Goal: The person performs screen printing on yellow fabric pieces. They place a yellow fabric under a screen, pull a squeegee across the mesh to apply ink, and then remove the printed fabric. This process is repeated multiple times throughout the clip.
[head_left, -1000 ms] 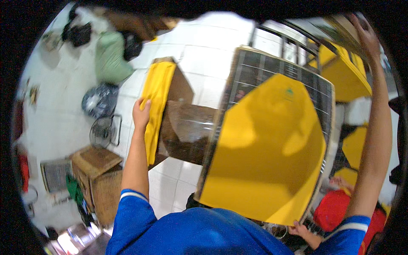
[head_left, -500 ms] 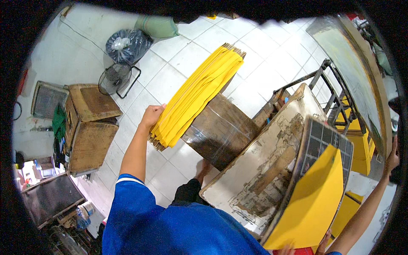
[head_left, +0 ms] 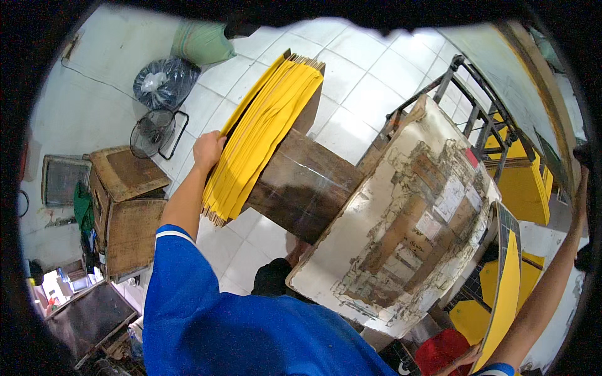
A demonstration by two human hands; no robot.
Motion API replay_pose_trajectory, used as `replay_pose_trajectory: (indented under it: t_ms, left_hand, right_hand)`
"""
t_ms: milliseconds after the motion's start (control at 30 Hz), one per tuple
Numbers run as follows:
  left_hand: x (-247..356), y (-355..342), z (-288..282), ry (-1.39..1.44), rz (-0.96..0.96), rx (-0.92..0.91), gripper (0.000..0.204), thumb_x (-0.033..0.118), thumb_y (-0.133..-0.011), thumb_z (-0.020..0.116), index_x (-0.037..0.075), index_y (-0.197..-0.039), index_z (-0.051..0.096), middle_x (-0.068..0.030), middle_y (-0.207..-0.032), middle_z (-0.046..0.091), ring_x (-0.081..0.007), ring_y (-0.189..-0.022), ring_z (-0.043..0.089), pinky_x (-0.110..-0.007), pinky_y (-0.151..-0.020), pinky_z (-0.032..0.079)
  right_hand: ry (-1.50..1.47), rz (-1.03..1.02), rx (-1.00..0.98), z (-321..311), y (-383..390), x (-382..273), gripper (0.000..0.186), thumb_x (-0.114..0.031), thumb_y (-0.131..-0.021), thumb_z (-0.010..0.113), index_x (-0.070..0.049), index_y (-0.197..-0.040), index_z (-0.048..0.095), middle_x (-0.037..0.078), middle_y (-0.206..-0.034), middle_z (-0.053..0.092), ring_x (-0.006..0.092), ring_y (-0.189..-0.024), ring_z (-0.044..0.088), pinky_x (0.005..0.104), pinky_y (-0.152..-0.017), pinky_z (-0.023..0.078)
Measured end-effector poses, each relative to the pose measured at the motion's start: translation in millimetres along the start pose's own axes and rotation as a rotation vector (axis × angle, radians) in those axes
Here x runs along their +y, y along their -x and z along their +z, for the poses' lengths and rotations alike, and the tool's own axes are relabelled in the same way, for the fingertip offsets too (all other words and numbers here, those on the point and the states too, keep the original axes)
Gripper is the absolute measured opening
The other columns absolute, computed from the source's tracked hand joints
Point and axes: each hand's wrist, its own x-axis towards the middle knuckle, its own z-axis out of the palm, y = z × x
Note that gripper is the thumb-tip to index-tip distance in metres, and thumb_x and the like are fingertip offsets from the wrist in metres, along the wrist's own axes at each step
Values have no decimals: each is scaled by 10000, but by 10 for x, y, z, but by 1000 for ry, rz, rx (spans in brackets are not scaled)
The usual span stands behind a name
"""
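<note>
My left hand (head_left: 210, 150) is closed on the left edge of a yellow panel (head_left: 254, 94) that leans away from the rest of a stack. That stack of yellow sheets with brown layered ends (head_left: 266, 141) rests on a brown board (head_left: 307, 182). My right arm reaches up along the right side. At the dark rim of the picture, my right hand (head_left: 583, 178) is beside a dark part; its fingers are mostly hidden.
A worn white-and-brown tabletop (head_left: 407, 232) stands right of the board. At lower right, a co-worker's hand (head_left: 464, 360) by a red cap (head_left: 439, 351) touches a yellow panel (head_left: 506, 301). A black metal frame (head_left: 473, 106), fan (head_left: 153, 133) and wooden box (head_left: 132, 213) surround the area.
A panel at the stack's left edge now stands apart in my left hand. The co-worker's yellow panel has swung right, baring the tabletop. My right hand is higher. The view has shifted.
</note>
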Motion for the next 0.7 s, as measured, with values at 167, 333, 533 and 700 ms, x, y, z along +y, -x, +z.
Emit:
replay_pose_trajectory:
  t_ms: [167, 333, 533, 700]
  left_hand:
    - [264, 381, -1092, 44, -95, 289, 348, 418, -969, 625, 85, -1012, 718, -213, -947, 722, -435, -905, 692, -536, -776, 541]
    - [407, 2155, -2286, 131, -41, 538, 282, 323, -994, 652, 52, -1040, 717, -196, -843, 678, -371, -759, 663, -443, -680, 513]
    - [865, 3657, -1069, 288, 191, 487, 409, 316, -931, 713, 23, -1215, 688, -180, -1109, 727, -357, -915, 690, -405, -858, 554]
    - [392, 3639, 121, 974, -1215, 231, 579, 518, -967, 671, -60, -947, 706, -195, -826, 711, -369, -730, 654, -466, -708, 523]
  right_hand:
    - [206, 125, 75, 78, 50, -94, 571, -598, -985, 588, -139, -1304, 707, 92, -1266, 717, 225, -1191, 655, 347, -1027, 462]
    - [163, 239, 84, 137, 94, -458, 781, -786, -876, 587, -128, -1279, 709, 148, -1228, 724, 310, -1149, 680, 395, -987, 491]
    - [82, 347, 141, 46, 262, -1146, 827, -820, -837, 600, -99, -1221, 728, 192, -1159, 731, 350, -1098, 692, 417, -956, 505]
    - [-99, 324, 101, -100, 407, -1495, 797, -798, -837, 625, -99, -1202, 736, 195, -1106, 740, 345, -1051, 706, 419, -929, 517]
